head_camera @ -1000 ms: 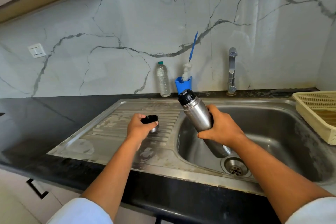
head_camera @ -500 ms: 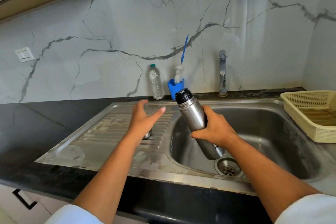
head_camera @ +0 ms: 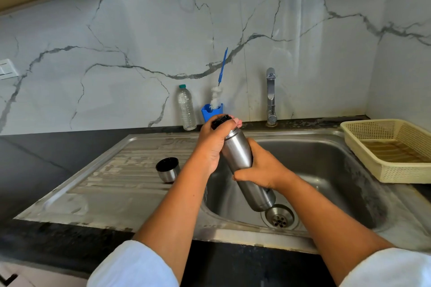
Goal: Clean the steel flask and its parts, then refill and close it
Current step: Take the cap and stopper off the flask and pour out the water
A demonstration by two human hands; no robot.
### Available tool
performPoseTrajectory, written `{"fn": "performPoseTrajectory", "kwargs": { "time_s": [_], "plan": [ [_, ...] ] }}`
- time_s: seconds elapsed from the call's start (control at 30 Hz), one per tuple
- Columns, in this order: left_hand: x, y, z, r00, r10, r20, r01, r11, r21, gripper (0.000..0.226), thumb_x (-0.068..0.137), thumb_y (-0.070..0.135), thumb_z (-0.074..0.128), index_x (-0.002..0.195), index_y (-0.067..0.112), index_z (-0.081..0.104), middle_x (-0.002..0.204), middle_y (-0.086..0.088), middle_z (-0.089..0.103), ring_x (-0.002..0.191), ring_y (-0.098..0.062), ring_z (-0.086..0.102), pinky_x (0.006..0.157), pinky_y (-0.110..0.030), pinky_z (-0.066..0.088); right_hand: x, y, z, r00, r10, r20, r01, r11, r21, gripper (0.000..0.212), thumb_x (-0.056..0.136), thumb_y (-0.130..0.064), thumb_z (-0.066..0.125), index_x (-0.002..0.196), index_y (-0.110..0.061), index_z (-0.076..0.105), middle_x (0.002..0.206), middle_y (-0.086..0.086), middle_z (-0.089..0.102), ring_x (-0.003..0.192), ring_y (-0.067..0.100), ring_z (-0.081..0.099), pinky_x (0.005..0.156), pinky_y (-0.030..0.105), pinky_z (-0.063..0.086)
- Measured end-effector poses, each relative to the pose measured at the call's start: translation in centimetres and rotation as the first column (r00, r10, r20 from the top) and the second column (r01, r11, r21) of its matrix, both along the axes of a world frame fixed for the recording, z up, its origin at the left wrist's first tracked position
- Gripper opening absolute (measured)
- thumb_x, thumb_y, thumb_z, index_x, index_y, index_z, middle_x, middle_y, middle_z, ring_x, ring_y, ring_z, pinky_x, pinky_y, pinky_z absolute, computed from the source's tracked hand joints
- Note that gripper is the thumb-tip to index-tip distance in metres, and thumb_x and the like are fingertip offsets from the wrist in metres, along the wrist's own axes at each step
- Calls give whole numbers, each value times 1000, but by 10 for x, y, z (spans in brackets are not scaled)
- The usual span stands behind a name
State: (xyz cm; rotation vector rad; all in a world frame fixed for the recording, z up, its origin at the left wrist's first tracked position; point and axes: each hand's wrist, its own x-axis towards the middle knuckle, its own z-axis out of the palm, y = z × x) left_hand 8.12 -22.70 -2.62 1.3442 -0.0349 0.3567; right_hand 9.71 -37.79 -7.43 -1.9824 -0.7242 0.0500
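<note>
— What takes up most of the room?

— A dark counter (head_camera: 35, 170) with a steel sink (head_camera: 326, 165) set into it, and a ribbed drainboard (head_camera: 112, 184) on its left. At the bottom of the basin sits the round strainer (head_camera: 278, 216).

— And the next biggest container?

— A cream plastic basket (head_camera: 384, 170) on the counter at the right edge of the sink. Its slatted floor shows through the open top.

— Where is the steel flask (head_camera: 238, 154)?

— Over the basin, tilted, with its top leaning up and left and its base low, just beside the strainer. Whether the base touches the basin I cannot tell.

— Who holds it, and how?

— The right hand (head_camera: 261, 168) is wrapped round the middle of the body. The left hand (head_camera: 212, 144) is curled over the top, gripping the black stopper (head_camera: 220, 120), which peeks out between its fingers. What is inside the flask is hidden.

— Anything smaller?

— A clear plastic bottle (head_camera: 186, 107) with a green cap stands upright against the marble wall; how full it is I cannot say. The flask's steel cup (head_camera: 168, 169) stands on the drainboard, mouth up, apart from both hands; its inside looks dark. Just right of the bottle, a blue holder (head_camera: 207, 113) carries a bottle brush (head_camera: 222, 65), white bristles in the holder, blue handle leaning on the wall.
</note>
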Motion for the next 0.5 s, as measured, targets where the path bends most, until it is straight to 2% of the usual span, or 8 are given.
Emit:
{"fn": "performPoseTrajectory", "kwargs": {
  "time_s": [0.1,0.17,0.23,0.3,0.33,0.43,0.47,0.5],
  "plan": [
    [0,-5,3,995,99,-11,-99,995,11,37,71,23,83,104,11,71,106,-18,76,107,-33,73,100,-46,57,0,1,1,999,-38,26,38,999,-4,82,70,-18,86,138,-24,42,111,-5,62,97,12,64,81,31,56],
    [1,-9,7,987,161,-22,-161,987,23,32,75,25,84,103,14,71,105,-17,76,96,-28,74,94,-46,59,-1,4,3,995,-84,52,85,996,-11,81,68,-19,85,136,-23,41,108,-3,61,92,11,63,76,31,56],
    [1,-18,11,965,257,-51,-257,966,3,23,82,24,82,100,19,68,101,-14,75,85,-23,72,82,-41,63,-4,9,4,983,-151,102,154,988,-19,81,66,-21,85,133,-22,40,108,-2,60,91,15,63,77,37,57],
    [1,-27,13,927,366,-87,-371,927,-50,23,85,26,81,99,23,63,98,-7,72,81,-19,69,69,-32,57,-7,14,3,957,-227,183,239,970,-48,82,63,-26,85,131,-23,39,110,0,59,94,21,61,79,43,57],
    [1,-30,13,917,386,-100,-393,917,-63,26,85,30,82,102,23,63,99,-5,72,82,-18,69,68,-29,54,-7,15,2,942,-256,220,275,959,-64,82,62,-29,85,130,-24,39,111,1,58,95,23,60,79,44,56],
    [0,-25,16,959,257,-118,-258,966,7,52,76,48,87,113,17,66,105,-3,73,92,-18,71,81,-33,59,-2,10,0,951,-251,181,260,965,-26,78,62,-27,86,126,-25,41,107,-1,58,92,20,61,76,40,56],
    [0,-19,16,982,157,-107,-154,987,38,54,77,50,85,114,16,67,104,-3,74,95,-18,72,87,-36,58,0,6,0,966,-226,128,226,974,14,76,63,-24,87,125,-24,43,106,-2,60,91,17,62,75,37,56],
    [-1,-11,15,995,52,-87,-48,997,56,45,83,44,82,114,14,68,102,-2,74,96,-18,71,88,-37,56,3,1,0,978,-194,72,190,980,58,75,65,-20,88,126,-24,44,105,-3,62,92,15,63,75,34,56]
  ]
}}
